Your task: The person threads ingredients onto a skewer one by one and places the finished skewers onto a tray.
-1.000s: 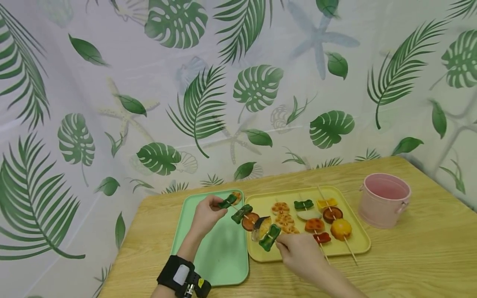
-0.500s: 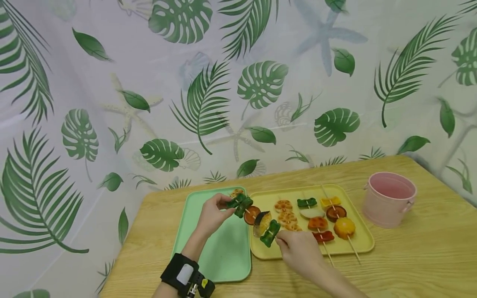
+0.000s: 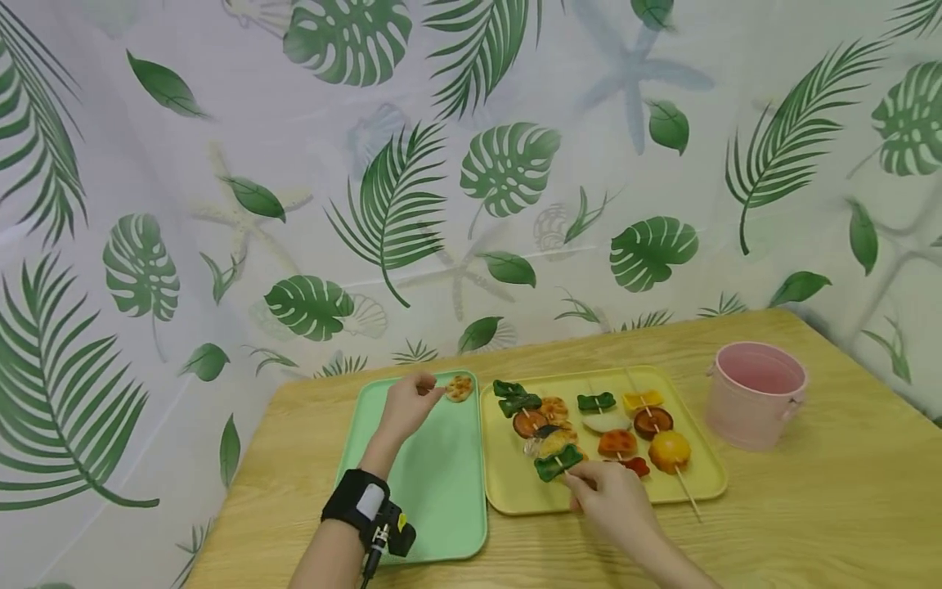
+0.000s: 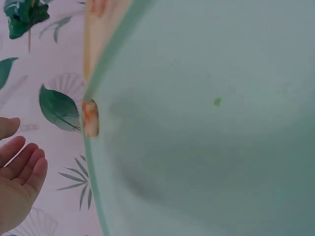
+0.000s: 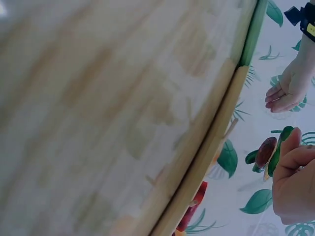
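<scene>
My right hand [image 3: 607,495] pinches the lower end of a skewer threaded with toy food: green pepper pieces [image 3: 558,463], a brown round slice [image 3: 528,423] and a dark-edged yellowish piece [image 3: 555,442]. It is held above the left part of the yellow tray [image 3: 508,495]. Two pepper pieces sit close together at its far end. Over the green tray [image 3: 441,507], my left hand [image 3: 405,409] holds nothing; its fingers are relaxed in the left wrist view. Near those fingertips a lotus root slice [image 3: 459,388] lies in the tray's far right corner.
On the yellow tray lie more skewers, one with a mushroom-like brown round [image 3: 652,422] and a yellow corn-like piece [image 3: 670,451], and one with an orange piece [image 3: 617,442]. A pink bucket [image 3: 754,397] stands right of it on the wooden table [image 3: 824,499]. A patterned cloth hangs behind.
My left hand has slid a green pepper piece down the skewer against another, then let go and drawn back left. The right hand has carried the skewer right, over the yellow tray.
</scene>
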Demonstrator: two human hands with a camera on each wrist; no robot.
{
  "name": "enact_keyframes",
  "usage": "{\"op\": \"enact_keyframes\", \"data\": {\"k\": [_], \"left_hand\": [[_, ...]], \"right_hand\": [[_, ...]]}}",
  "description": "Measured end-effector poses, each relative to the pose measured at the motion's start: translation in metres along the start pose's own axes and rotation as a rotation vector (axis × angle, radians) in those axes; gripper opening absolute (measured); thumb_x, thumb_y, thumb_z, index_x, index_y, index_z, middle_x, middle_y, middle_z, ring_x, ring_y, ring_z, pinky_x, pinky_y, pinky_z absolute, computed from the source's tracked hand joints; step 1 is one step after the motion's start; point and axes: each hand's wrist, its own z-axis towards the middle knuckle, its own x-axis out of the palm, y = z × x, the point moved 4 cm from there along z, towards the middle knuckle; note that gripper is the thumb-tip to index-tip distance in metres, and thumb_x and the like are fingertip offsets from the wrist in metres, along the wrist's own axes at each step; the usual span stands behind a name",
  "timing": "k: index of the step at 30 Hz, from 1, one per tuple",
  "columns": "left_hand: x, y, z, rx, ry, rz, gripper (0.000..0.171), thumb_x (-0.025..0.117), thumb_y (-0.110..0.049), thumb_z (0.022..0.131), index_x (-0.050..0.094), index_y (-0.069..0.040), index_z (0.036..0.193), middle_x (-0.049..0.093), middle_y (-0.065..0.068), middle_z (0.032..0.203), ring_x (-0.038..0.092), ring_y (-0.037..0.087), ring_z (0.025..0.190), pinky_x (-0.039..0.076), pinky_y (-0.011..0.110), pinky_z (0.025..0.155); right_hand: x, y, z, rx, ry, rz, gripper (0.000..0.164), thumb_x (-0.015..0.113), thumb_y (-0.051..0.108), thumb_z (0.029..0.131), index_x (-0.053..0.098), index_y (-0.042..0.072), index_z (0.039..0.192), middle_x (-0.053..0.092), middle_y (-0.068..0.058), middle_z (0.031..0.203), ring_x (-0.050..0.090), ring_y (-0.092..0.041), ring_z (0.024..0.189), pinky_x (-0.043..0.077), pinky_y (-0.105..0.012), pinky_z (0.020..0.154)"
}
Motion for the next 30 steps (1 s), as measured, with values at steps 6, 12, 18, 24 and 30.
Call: {"op": "enact_keyframes", "data": {"k": [6,12,18,24,30], "left_hand": [[0.023,0.028,0.025,-0.018,0.05,0.243,0.033,0.06,-0.008,0.088,0.056,0.008,0.117,0.058,0.023,0.113,0.055,0.037,0.104,0.046,0.045,0.083],[0.051,0.042,0.037,-0.046,0.086,0.339,0.045,0.068,-0.012,0.082,0.053,0.013,0.117,0.058,0.026,0.107,0.056,0.038,0.098,0.047,0.045,0.081],[0.061,0.04,0.041,-0.005,0.057,0.39,0.041,0.069,-0.016,0.083,0.054,0.011,0.11,0.058,0.021,0.09,0.058,0.034,0.082,0.048,0.042,0.069],[0.066,0.033,0.052,0.022,0.049,0.354,0.039,0.07,-0.015,0.081,0.057,0.011,0.107,0.059,0.021,0.089,0.057,0.032,0.078,0.047,0.041,0.066],[0.043,0.022,0.029,-0.01,0.066,0.195,0.053,0.07,-0.018,0.081,0.053,0.011,0.122,0.059,0.024,0.109,0.058,0.033,0.096,0.049,0.041,0.076]], "right_hand": [[0.013,-0.012,0.008,0.122,0.052,0.073,0.021,0.059,0.008,0.089,0.067,0.005,0.069,0.057,0.001,0.055,0.041,-0.013,0.047,0.032,-0.026,0.047],[0.023,-0.013,0.005,0.134,0.12,0.136,0.019,0.057,0.009,0.09,0.067,0.003,0.076,0.058,0.0,0.057,0.037,-0.012,0.046,0.031,-0.026,0.046],[0.016,-0.014,-0.001,0.146,0.145,0.132,0.017,0.056,0.012,0.091,0.068,0.005,0.081,0.058,0.001,0.06,0.037,-0.012,0.048,0.032,-0.027,0.047],[0.004,-0.016,0.002,0.086,0.132,0.145,0.017,0.056,0.011,0.091,0.069,0.004,0.082,0.058,0.002,0.059,0.038,-0.012,0.045,0.033,-0.026,0.045],[-0.001,-0.012,0.002,0.031,0.117,0.143,0.017,0.056,0.011,0.091,0.069,0.004,0.083,0.058,0.001,0.06,0.04,-0.013,0.048,0.035,-0.027,0.048]]}}
